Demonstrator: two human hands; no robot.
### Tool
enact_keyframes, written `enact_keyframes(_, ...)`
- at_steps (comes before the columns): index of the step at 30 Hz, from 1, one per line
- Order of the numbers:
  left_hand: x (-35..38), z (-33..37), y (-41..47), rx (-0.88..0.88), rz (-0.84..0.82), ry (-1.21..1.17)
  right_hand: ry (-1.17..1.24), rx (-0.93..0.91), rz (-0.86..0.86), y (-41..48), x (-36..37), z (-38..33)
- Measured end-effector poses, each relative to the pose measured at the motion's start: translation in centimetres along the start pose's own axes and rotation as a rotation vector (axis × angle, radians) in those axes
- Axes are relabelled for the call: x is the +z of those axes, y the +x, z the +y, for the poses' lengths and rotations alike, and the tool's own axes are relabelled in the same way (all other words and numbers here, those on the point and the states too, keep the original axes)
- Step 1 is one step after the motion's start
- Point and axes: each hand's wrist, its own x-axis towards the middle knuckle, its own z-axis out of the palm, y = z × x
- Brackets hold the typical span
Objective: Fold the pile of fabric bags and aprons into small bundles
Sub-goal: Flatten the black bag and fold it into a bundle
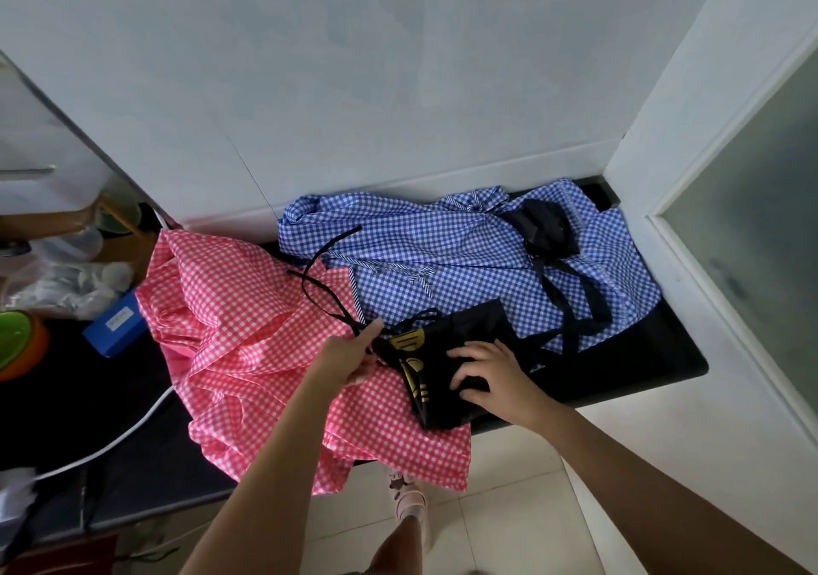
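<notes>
Three gingham and black fabrics lie heaped on a black counter [642, 353] set against a white wall.

1. Blue checked fabric [442, 242]: the largest piece, crumpled, at the far right of the counter. A small black bundle [546, 225] with dark ribbons sits on its far right part.
2. Pink checked fabric [248, 353]: crumpled, to the left of and nearer than the blue piece, with its near edge hanging over the counter front.
3. Black bag [469, 322]: partly folded, yellow print showing, lying over the meeting of the pink and blue pieces.
4. Right hand [491, 375]: laid on the near part of the black bag, fingers spread and pressing down, gripping nothing.
5. Left hand [349, 360]: just left of the bag, thumb and fingers pinching a thin black strap [316, 284] that runs up over the pink fabric.
6. White cable [133, 428]: crosses the counter at near left.
7. Blue box [116, 324]: left of the pink fabric.
8. Green bowl [15, 340]: at the left edge.
</notes>
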Motion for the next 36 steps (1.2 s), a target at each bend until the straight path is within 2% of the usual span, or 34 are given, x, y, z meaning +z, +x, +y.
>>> enact_keyframes(4,1.2,2.5,0.3,0.001,0.034,0.044,-0.028,0.017,-0.032,0.1,-0.4,-0.5)
enact_keyframes(5,1.0,3.2,0.2,0.030,0.086,0.100,-0.044,0.026,-0.049,0.2,-0.6,-0.7)
enact_keyframes(7,0.1,5.0,-0.2,0.177,0.243,0.351,-0.035,0.046,-0.053,0.5,-0.9,-1.0)
enact_keyframes(9,-0.6,7.0,-0.9,0.367,0.327,0.421,0.057,0.098,0.000,0.7,-0.9,-1.5)
enact_keyframes(11,-0.8,8.8,-1.5,0.440,0.220,0.185,0.185,0.188,0.039,1.1,-1.0,-2.2)
enact_keyframes(14,-0.4,10.8,-2.9,0.446,-0.005,-0.219,0.422,0.307,0.106,2.2,-1.8,-3.7)
enact_keyframes(17,0.3,11.7,-5.0,0.478,-0.231,-0.376,0.519,0.322,0.287,4.2,-3.0,-4.7)
enact_keyframes(21,1.8,11.2,-7.2,0.364,-0.531,-0.562,0.575,0.152,0.315,6.3,-4.5,-5.9)
enact_keyframes(23,2.3,10.2,-7.5,0.287,-0.616,-0.641,0.727,0.069,0.320,6.3,-6.1,-6.9)
enact_keyframes(26,2.7,8.2,-7.5,0.145,-0.636,-0.700,0.987,0.158,0.293,5.2,-7.1,-6.3)
enact_keyframes(29,3.8,5.9,-7.4,0.060,-0.542,-0.510,1.098,0.235,0.252,3.6,-6.4,-4.3)
enact_keyframes(33,5.2,3.7,-7.5,0.218,-0.263,0.029,1.288,0.401,0.273,1.3,-5.0,-3.0)
enact_keyframes(36,5.5,2.9,-6.7,0.469,-0.125,0.436,1.010,0.507,0.327,-0.2,-3.2,-2.7)
